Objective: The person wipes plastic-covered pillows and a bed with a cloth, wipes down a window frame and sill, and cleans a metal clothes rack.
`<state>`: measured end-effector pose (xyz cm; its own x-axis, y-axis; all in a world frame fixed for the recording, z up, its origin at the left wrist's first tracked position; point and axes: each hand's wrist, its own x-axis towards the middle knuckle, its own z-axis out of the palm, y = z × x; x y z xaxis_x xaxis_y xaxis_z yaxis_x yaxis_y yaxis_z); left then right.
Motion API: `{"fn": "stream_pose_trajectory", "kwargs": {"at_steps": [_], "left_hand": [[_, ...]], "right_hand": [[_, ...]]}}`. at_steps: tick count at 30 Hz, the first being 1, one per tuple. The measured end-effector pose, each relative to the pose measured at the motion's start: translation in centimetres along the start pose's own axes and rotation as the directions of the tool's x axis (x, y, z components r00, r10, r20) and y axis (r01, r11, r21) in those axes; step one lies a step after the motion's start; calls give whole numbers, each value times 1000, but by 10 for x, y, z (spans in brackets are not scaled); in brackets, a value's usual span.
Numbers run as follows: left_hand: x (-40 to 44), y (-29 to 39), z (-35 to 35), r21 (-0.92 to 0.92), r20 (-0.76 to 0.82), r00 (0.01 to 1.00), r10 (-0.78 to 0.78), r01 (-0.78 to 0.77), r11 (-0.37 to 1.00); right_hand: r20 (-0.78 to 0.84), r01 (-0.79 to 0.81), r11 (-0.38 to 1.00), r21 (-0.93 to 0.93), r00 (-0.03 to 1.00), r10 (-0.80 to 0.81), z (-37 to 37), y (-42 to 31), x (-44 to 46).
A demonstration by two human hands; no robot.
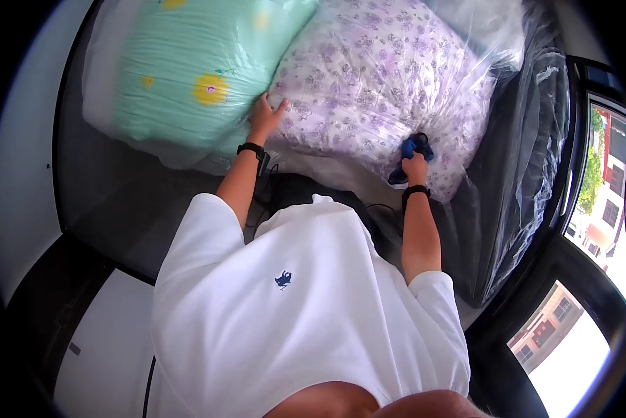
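Observation:
My left hand (265, 120) rests between two plastic-wrapped bundles, its thumb and fingers spread against the near left edge of the white one with purple flowers (369, 83). To its left lies the mint green bundle with yellow flowers (180, 83). My right hand (415, 166) is wrapped round a blue and black object (419, 144), which lies against the lower right part of the purple-flowered bundle. It looks like a handheld tool, but its exact kind is unclear. The plastic gathers into creases beside it.
A dark mattress in clear plastic (508, 181) stands along the right side, near windows (599, 181). More clear plastic (487, 28) lies at the top right. Dark cables show near my waist. A grey surface (125, 188) extends at the left under the bundles.

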<state>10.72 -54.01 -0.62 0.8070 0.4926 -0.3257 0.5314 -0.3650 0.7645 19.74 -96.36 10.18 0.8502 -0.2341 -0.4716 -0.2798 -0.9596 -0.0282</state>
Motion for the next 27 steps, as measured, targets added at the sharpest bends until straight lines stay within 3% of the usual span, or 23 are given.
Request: {"fn": "stream_pose_trajectory", "kwargs": {"at_steps": [1,3,4,5,7,9,11,12,13,15,17,19,23,26,27], "left_hand": [[2,3,-5,7,-1,1000,10,-10,1000],[9,11,-5,-72,126,973,-193,203,977],[21,3,1,-21,173,945,-277,285,958],[33,-5,6,-3,185,948,-261,266,964],[45,-12,12,-219,297,891,-343,413,884],[43,-10,18,-170,309,887,-343,406,898],[43,-4,16,-135,303,887,-350,403,905],[45,0,10,66,370,854,-366,369,927],[44,4,3,261,427,811,-401,314,913],[37,11,-9,242,416,831,-370,292,925],[23,23,-27,228,408,843,-352,279,933],[24,42,-46,431,529,776,-344,103,896],[43,56,-61,617,405,847,-344,24,787],[48,67,-62,564,141,989,-36,-50,824],[54,69,-58,568,127,991,-37,-42,822]], "right_hand": [[-9,-36,999,16,999,36,-1,-5,-5],[1,-59,997,46,998,59,1,-24,-15],[-51,48,995,87,998,-44,4,-38,-18],[-107,152,981,123,985,-139,8,-52,-24],[-195,416,892,177,903,-382,19,-79,-37],[-168,592,791,153,804,-570,21,-105,-50],[-126,603,789,115,797,-591,19,-115,-57],[-77,629,775,63,777,-625,18,-120,-56],[-79,628,775,74,778,-623,19,-116,-50],[-234,457,889,-15,863,-447,8,-99,-25],[-329,273,962,11,909,-255,-4,-72,-2],[-330,168,983,79,935,-133,-16,-48,7],[-268,254,965,58,936,-230,-8,-35,4],[-224,417,905,84,893,-391,24,-42,-4],[-228,478,873,99,865,-447,32,-45,-10]]}}
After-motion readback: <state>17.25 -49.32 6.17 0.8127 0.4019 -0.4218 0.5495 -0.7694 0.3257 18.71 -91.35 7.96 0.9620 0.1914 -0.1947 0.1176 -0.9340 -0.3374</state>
